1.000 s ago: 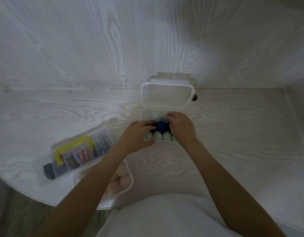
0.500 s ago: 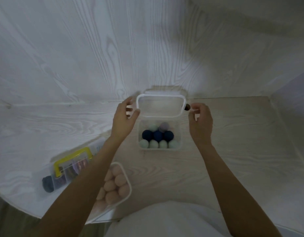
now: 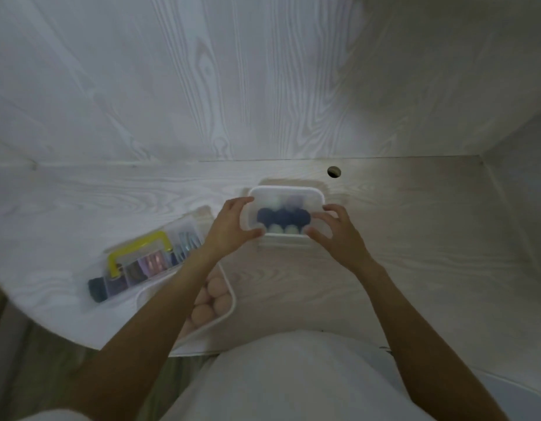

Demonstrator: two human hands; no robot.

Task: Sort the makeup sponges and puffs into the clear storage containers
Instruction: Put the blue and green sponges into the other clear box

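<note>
A clear lid (image 3: 286,196) lies over the small clear container (image 3: 283,243) in the middle of the desk. Through it show dark blue sponges (image 3: 283,217), pale mint ones (image 3: 283,230) and a lilac one. My left hand (image 3: 232,227) grips the lid's left edge, thumb at the front. My right hand (image 3: 334,235) holds the right edge the same way. A second open container (image 3: 229,296) with peach sponges (image 3: 216,294) sits at the desk's near edge, partly under my left forearm.
A clear compartment box with a yellow handle (image 3: 138,256) lies at the left, holding dark and purple puffs. A cable hole (image 3: 334,171) is in the desk near the back wall. A side panel closes off the right.
Both hands left the sponges, reached back to the lid behind the container, and brought it forward over the container. The view has shifted upward.
</note>
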